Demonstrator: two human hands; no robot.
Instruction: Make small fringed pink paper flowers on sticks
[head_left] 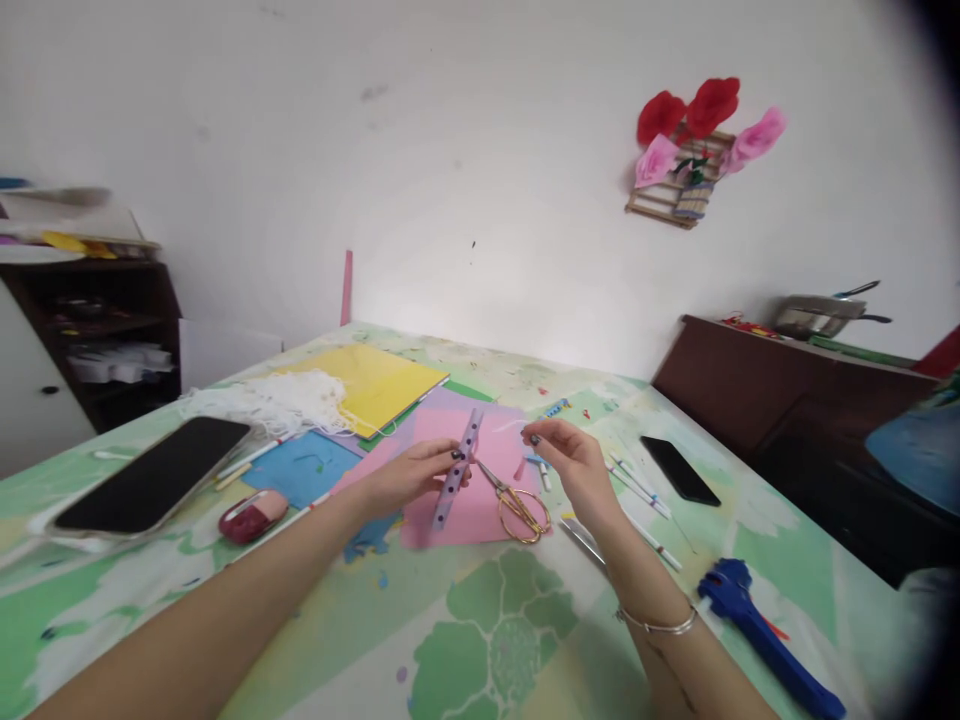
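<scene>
A narrow lilac strip with dark dots is pinched between the thumb and fingers of my left hand, held tilted over the pink paper. To its right, my right hand is raised with thumb and index fingertips together; a thin pale strand seems to run from them, too fine to make out. Between the hands, gold-handled scissors lie on the pink paper, blades pointing up and left.
Yellow sheets, white yarn, blue felt, a large phone and a maroon object are on the left. Markers, another phone, a metal blade and a blue glue gun lie right.
</scene>
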